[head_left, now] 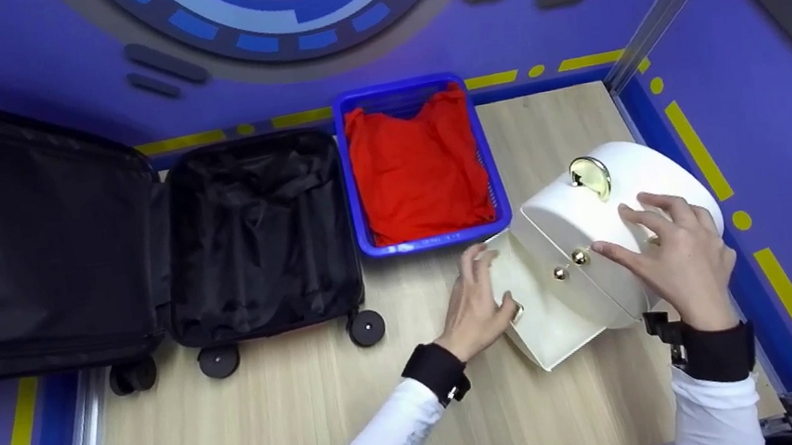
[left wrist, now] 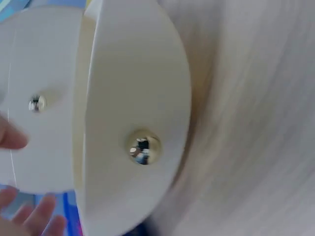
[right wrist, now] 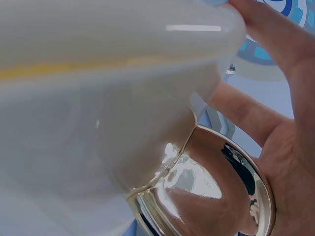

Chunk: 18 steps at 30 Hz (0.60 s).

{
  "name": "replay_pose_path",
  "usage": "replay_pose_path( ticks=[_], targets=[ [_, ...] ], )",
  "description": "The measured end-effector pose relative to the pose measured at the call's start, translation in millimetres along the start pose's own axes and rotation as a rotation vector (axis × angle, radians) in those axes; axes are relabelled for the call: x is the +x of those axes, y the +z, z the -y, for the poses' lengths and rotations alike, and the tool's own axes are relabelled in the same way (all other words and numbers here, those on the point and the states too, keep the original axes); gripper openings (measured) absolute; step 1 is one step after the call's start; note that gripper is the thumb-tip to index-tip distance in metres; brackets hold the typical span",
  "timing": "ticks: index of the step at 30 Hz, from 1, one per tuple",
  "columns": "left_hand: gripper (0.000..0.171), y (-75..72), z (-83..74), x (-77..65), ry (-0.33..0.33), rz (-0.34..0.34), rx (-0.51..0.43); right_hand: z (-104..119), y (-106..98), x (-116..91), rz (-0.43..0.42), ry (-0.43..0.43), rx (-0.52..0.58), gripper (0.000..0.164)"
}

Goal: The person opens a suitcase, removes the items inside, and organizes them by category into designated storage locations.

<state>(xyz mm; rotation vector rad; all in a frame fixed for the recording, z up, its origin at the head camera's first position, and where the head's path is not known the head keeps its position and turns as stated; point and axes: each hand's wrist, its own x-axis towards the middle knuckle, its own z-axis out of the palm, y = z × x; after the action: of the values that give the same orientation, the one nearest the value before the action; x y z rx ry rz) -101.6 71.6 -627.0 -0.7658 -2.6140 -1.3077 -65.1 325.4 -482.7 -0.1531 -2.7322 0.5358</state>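
A glossy white rounded storage box (head_left: 653,164) lies at the right of the table, with a gold handle (head_left: 591,179) and two small gold knobs on its flat face. Its lower drawer (head_left: 557,335) is pulled out toward the left. My left hand (head_left: 476,311) is at the drawer's front, fingers spread, thumb beside the drawer's gold knob (left wrist: 143,147). Over the box's rounded side, my right hand (head_left: 683,255) has its fingers apart and lightly bent, fingertips at the white surface. A second gold handle (right wrist: 211,182) shows close by the right palm.
Behind the drawer stands a blue plastic basket (head_left: 436,242) with a red cloth (head_left: 420,174) in it. An open black suitcase (head_left: 268,321) on wheels takes up the left side. Blue patterned walls (head_left: 788,152) enclose the wooden table (head_left: 263,435) at the back and sides.
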Motion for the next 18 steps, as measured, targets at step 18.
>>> replay_pose_path(
  ticks=[18],
  targets=[
    [0.030,24.5,41.7,-63.5,-0.211,0.054,-0.104,-0.2,0.2,-0.2,0.012,0.006,-0.017,0.070]
  ],
)
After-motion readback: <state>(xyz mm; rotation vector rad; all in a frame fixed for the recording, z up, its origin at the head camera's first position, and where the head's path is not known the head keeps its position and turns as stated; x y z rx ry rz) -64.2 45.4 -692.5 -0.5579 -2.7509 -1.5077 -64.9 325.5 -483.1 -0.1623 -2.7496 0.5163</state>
